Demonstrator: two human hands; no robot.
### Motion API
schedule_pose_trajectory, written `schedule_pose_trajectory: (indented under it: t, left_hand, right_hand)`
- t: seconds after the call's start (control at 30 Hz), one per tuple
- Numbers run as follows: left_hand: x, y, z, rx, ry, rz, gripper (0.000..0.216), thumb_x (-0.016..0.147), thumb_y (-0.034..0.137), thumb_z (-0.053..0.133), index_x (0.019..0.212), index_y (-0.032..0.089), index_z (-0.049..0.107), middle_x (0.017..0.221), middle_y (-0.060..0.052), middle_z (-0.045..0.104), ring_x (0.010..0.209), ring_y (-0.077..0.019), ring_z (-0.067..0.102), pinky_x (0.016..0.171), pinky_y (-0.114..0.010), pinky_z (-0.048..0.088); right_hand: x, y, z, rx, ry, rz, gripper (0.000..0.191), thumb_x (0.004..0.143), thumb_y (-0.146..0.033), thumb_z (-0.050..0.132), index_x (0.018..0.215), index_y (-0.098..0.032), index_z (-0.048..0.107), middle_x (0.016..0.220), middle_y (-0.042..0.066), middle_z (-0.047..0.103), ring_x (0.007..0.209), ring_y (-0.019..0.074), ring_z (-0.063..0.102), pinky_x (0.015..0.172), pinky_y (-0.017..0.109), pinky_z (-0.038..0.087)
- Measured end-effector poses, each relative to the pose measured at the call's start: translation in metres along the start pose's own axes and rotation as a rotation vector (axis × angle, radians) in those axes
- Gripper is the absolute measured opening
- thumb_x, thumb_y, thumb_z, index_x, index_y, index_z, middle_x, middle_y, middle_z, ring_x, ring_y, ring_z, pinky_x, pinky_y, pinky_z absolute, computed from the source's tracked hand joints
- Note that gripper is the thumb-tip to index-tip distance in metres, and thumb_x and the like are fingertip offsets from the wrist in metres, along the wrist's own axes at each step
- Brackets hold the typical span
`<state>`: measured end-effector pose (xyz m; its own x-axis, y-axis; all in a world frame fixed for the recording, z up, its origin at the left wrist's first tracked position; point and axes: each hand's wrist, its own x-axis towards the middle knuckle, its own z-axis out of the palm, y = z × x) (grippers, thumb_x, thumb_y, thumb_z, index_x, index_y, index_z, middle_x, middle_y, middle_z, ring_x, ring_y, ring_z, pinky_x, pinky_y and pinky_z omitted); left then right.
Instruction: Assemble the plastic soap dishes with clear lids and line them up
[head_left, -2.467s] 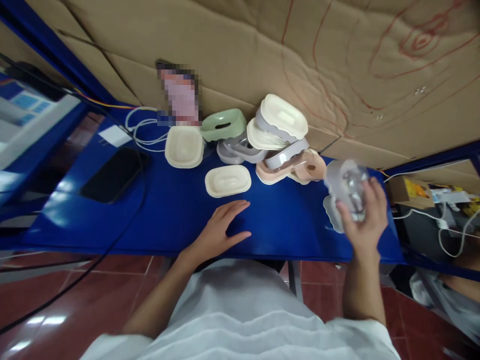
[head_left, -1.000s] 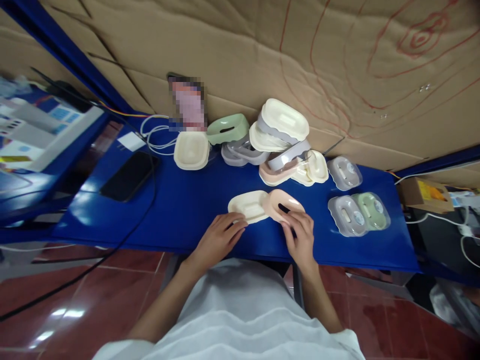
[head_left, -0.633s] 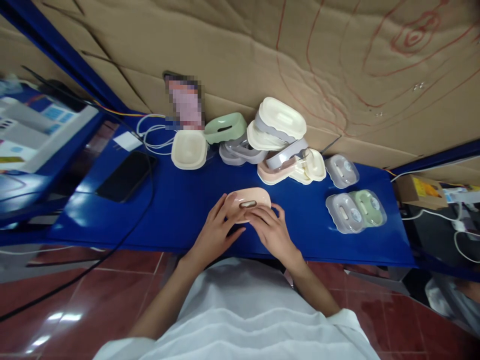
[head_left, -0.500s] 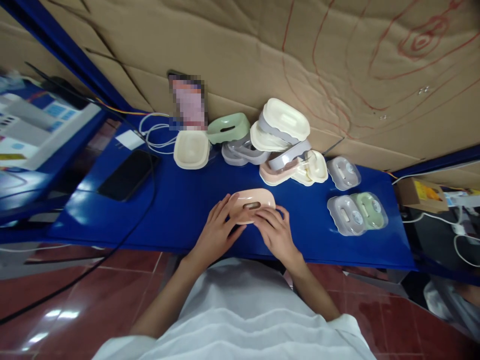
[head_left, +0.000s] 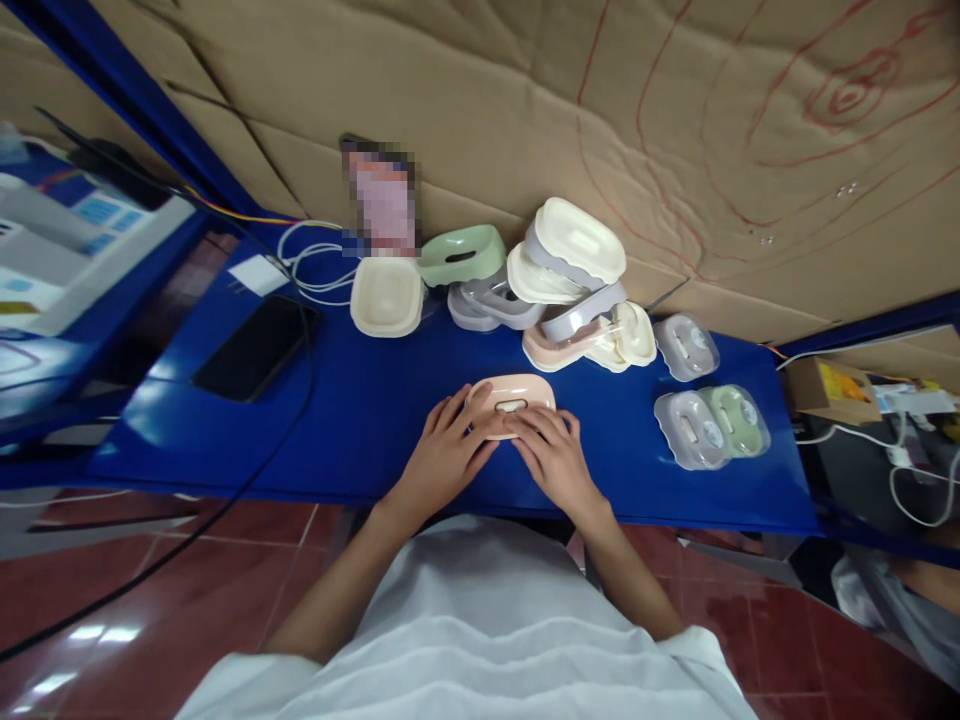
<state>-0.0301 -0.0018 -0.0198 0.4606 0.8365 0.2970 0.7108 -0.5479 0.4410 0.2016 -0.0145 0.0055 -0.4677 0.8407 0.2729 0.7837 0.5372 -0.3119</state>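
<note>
A pink oval soap dish with a slot in its top lies flat on the blue table, near the front edge. My left hand presses on its left end with fingers curled over the rim. From the other side, my right hand lays its fingers on the dish's right half. Both hands grip the dish between them. A cream part shows through the slot.
A heap of cream, grey, green and pink dish parts sits against the cardboard wall. Three closed dishes lie at the right. A cream tray, a black phone and white cables are at the left.
My right hand set a grey dish down at the right, then brought a pink part over a cream tray. Both hands now press the pink dish flat on the table.
</note>
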Motion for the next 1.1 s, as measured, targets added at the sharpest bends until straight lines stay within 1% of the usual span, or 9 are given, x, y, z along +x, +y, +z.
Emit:
schedule_pose_trajectory:
  t: [0.1, 0.17, 0.27, 0.4, 0.53, 0.67, 0.83, 0.97, 1.1]
  left_hand:
    - [0.000, 0.001, -0.002, -0.003, -0.001, 0.000, 0.041, 0.108, 0.029, 0.058, 0.149, 0.029, 0.064, 0.171, -0.012, 0.046, 0.159, -0.0371, 0.042, 0.122, -0.059, 0.045]
    - [0.000, 0.001, -0.003, 0.000, -0.006, 0.008, 0.040, 0.108, 0.029, 0.058, 0.147, 0.027, 0.065, 0.170, -0.012, 0.047, 0.159, -0.0371, 0.042, 0.122, -0.059, 0.044]
    - [0.000, 0.001, -0.004, -0.005, -0.007, 0.022, 0.038, 0.108, 0.029, 0.058, 0.145, 0.027, 0.066, 0.169, -0.012, 0.048, 0.157, -0.0367, 0.043, 0.122, -0.060, 0.043]
    - [0.000, 0.001, -0.004, -0.013, 0.006, 0.033, 0.036, 0.109, 0.030, 0.058, 0.143, 0.026, 0.067, 0.169, -0.011, 0.049, 0.157, -0.0368, 0.044, 0.122, -0.059, 0.043]
    - [-0.001, 0.000, -0.005, -0.016, 0.000, 0.039, 0.036, 0.109, 0.030, 0.057, 0.144, 0.025, 0.066, 0.170, -0.011, 0.048, 0.157, -0.0368, 0.043, 0.123, -0.059, 0.042]
    - [-0.003, -0.001, -0.005, -0.021, 0.004, 0.037, 0.035, 0.109, 0.030, 0.058, 0.142, 0.025, 0.067, 0.168, -0.011, 0.050, 0.156, -0.0367, 0.044, 0.123, -0.059, 0.042]
    - [-0.003, 0.000, -0.006, -0.060, -0.012, 0.066, 0.034, 0.106, 0.030, 0.064, 0.140, 0.029, 0.068, 0.167, -0.011, 0.051, 0.153, -0.0359, 0.048, 0.121, -0.058, 0.044]
    - [-0.003, 0.001, -0.009, -0.110, -0.034, 0.035, 0.049, 0.104, 0.034, 0.066, 0.153, 0.028, 0.057, 0.173, -0.018, 0.039, 0.153, -0.0366, 0.049, 0.118, -0.055, 0.047]
    - [-0.003, 0.000, -0.010, -0.155, -0.045, -0.010, 0.071, 0.103, 0.039, 0.068, 0.166, 0.026, 0.038, 0.174, -0.022, 0.035, 0.151, -0.0370, 0.051, 0.116, -0.053, 0.048]
  right_hand:
    - [0.004, 0.016, -0.014, 0.047, 0.105, 0.034, 0.032, 0.109, -0.027, 0.059, 0.140, -0.030, 0.068, 0.141, 0.009, 0.073, 0.136, 0.0257, 0.064, 0.118, 0.049, 0.042]
    - [0.015, 0.037, -0.027, 0.149, 0.365, 0.189, 0.035, 0.107, -0.034, 0.063, 0.141, -0.029, 0.065, 0.142, 0.011, 0.070, 0.133, 0.0275, 0.065, 0.113, 0.050, 0.049]
    - [0.043, 0.076, -0.041, 0.512, 0.752, 0.502, 0.057, 0.097, -0.049, 0.075, 0.148, -0.030, 0.055, 0.138, 0.010, 0.067, 0.114, 0.0225, 0.072, 0.093, 0.041, 0.061]
    - [0.085, 0.114, -0.043, 1.007, 0.769, 0.752, 0.066, 0.079, -0.057, 0.088, 0.130, -0.026, 0.061, 0.104, 0.000, 0.072, 0.081, 0.0133, 0.072, 0.065, 0.025, 0.058]
    - [0.096, 0.115, -0.045, 1.152, 0.867, 0.681, 0.053, 0.078, -0.050, 0.090, 0.117, -0.023, 0.067, 0.089, -0.003, 0.071, 0.069, 0.0088, 0.064, 0.063, 0.022, 0.053]
    - [0.077, 0.101, -0.060, 1.167, 0.984, 0.604, 0.044, 0.083, -0.046, 0.087, 0.120, -0.028, 0.070, 0.091, -0.003, 0.068, 0.072, 0.0104, 0.063, 0.067, 0.026, 0.055]
    - [0.030, 0.080, -0.069, 1.303, 0.920, 0.578, 0.043, 0.089, -0.040, 0.084, 0.129, -0.039, 0.070, 0.094, -0.006, 0.064, 0.075, 0.0086, 0.060, 0.077, 0.026, 0.058]
    - [-0.011, 0.047, -0.043, 1.147, 0.729, 0.619, 0.049, 0.101, -0.041, 0.071, 0.149, -0.044, 0.060, 0.099, -0.002, 0.067, 0.081, 0.0126, 0.065, 0.084, 0.034, 0.062]
    - [-0.036, 0.015, -0.012, 0.908, 0.540, 0.632, 0.050, 0.106, -0.041, 0.062, 0.155, -0.033, 0.055, 0.101, 0.002, 0.071, 0.091, 0.0181, 0.073, 0.091, 0.040, 0.063]
